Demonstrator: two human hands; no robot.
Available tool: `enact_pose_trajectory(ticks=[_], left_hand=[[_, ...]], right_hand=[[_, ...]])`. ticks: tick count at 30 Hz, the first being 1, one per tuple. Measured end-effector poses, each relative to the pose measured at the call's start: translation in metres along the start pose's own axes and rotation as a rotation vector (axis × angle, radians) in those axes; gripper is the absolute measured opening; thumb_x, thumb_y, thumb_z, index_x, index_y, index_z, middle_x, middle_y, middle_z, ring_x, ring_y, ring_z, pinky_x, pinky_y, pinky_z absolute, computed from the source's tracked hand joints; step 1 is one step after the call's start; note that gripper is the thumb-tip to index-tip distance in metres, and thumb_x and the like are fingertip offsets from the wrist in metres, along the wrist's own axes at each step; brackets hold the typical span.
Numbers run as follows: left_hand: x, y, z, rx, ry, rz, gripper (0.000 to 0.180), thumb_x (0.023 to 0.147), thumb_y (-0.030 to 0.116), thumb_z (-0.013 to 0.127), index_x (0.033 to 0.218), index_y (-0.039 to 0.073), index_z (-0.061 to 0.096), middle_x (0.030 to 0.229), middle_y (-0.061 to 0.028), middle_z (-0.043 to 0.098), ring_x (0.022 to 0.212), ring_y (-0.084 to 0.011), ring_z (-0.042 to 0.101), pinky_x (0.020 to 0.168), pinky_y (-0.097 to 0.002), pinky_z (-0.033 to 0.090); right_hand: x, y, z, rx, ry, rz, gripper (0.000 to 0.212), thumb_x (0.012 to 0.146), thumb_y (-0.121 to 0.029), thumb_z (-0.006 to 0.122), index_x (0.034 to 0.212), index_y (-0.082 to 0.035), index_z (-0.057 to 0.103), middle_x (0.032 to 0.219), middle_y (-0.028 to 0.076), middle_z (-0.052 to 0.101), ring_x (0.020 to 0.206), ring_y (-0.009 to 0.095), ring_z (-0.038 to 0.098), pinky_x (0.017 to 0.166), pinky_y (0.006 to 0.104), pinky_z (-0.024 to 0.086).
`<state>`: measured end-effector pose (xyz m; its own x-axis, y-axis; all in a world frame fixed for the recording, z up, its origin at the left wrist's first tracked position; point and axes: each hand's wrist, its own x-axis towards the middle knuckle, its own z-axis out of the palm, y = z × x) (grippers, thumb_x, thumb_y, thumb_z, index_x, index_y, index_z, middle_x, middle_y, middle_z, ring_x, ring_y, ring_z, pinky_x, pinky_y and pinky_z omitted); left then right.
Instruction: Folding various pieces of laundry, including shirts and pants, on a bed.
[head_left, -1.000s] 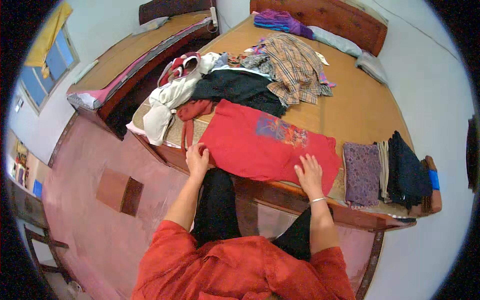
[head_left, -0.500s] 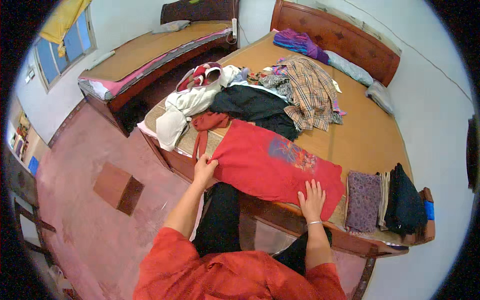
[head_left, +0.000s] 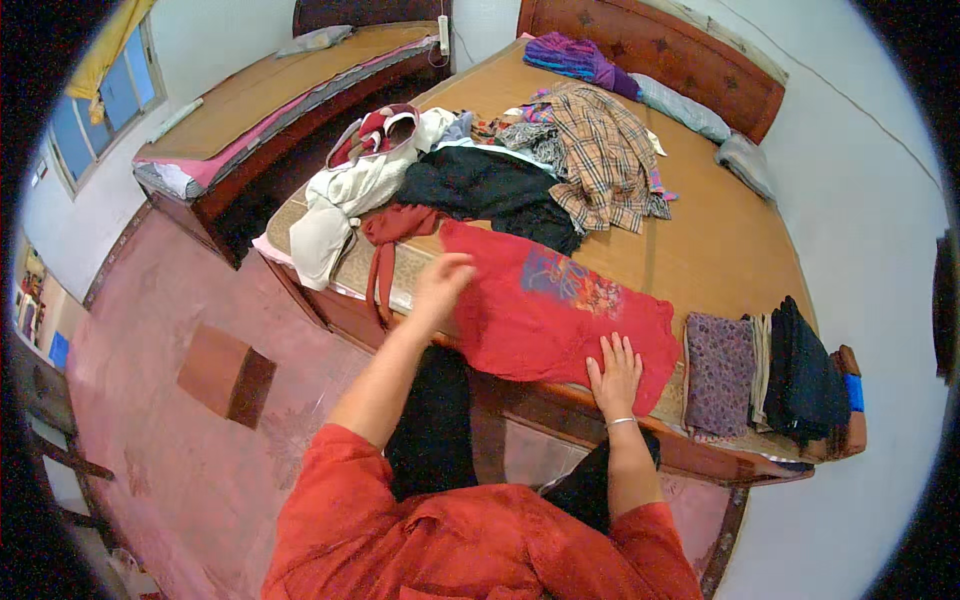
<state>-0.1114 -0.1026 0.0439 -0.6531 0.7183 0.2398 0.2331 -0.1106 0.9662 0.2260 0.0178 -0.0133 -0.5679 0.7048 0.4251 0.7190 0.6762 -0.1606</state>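
A red garment (head_left: 540, 330) with a blue and orange print lies spread along the front edge of the bed. My right hand (head_left: 618, 372) rests flat on its right part, fingers stretched out. At its left edge is my left hand (head_left: 442, 285), fingers loosely bent and pointing right, with nothing visible in them. Just beyond that hand lies a rust-red cloth (head_left: 405, 222) with a strip hanging down the bedside. Behind the garment a black cloth (head_left: 490, 195) is heaped, beside a white bra (head_left: 322, 240).
Folded clothes, including a purple patterned one (head_left: 718, 375) and a black one (head_left: 795, 370), stand at the bed's right front corner. A plaid shirt (head_left: 605, 150) tops the clothes pile. A brown box (head_left: 225, 375) sits on the floor at left. Another bed (head_left: 290, 90) stands behind.
My left hand has let go of the garment's left corner and moved up and right along its edge. My right hand stays flat on the garment. The view has shifted slightly.
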Motion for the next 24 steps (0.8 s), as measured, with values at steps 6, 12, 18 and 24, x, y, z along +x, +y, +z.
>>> enact_pose_trajectory(ticks=[6, 12, 18, 24], left_hand=[[-0.056, 0.024, 0.097, 0.607, -0.782, 0.358, 0.036, 0.082, 0.029, 0.064, 0.111, 0.008, 0.06, 0.095, -0.0147, 0.066, 0.087, -0.0324, 0.063, 0.078, -0.0394, 0.051], [-0.036, -0.001, 0.093, 0.272, -0.736, 0.209, 0.029, 0.085, 0.027, 0.063, 0.104, 0.006, 0.064, 0.093, -0.0111, 0.067, 0.086, -0.021, 0.064, 0.076, -0.0341, 0.049], [0.054, -0.016, 0.074, 0.422, -0.175, 0.244, 0.024, 0.084, 0.021, 0.06, 0.102, 0.006, 0.064, 0.097, -0.0153, 0.064, 0.092, -0.0323, 0.061, 0.083, -0.0389, 0.047], [0.098, -0.014, 0.09, 0.891, -0.244, 0.58, 0.033, 0.08, 0.029, 0.064, 0.107, 0.01, 0.064, 0.111, -0.0118, 0.06, 0.11, -0.0343, 0.049, 0.094, -0.0423, 0.041]], right_hand=[[0.0, 0.001, -0.001, 0.009, 0.033, -0.016, 0.05, 0.087, -0.039, 0.055, 0.128, -0.01, 0.052, 0.14, 0.011, 0.042, 0.133, 0.029, 0.032, 0.108, 0.0495, 0.021], [0.0, 0.0, 0.0, -0.006, 0.029, -0.004, 0.049, 0.087, -0.038, 0.055, 0.126, -0.009, 0.053, 0.137, 0.012, 0.045, 0.131, 0.03, 0.035, 0.107, 0.0499, 0.023], [0.0, 0.0, 0.0, -0.01, 0.063, 0.007, 0.047, 0.086, -0.038, 0.055, 0.124, -0.01, 0.055, 0.136, 0.011, 0.047, 0.129, 0.03, 0.037, 0.107, 0.0492, 0.024], [0.003, 0.0, 0.001, -0.039, 0.059, 0.004, 0.046, 0.086, -0.038, 0.056, 0.123, -0.011, 0.056, 0.135, 0.01, 0.048, 0.128, 0.029, 0.038, 0.106, 0.0489, 0.025]])
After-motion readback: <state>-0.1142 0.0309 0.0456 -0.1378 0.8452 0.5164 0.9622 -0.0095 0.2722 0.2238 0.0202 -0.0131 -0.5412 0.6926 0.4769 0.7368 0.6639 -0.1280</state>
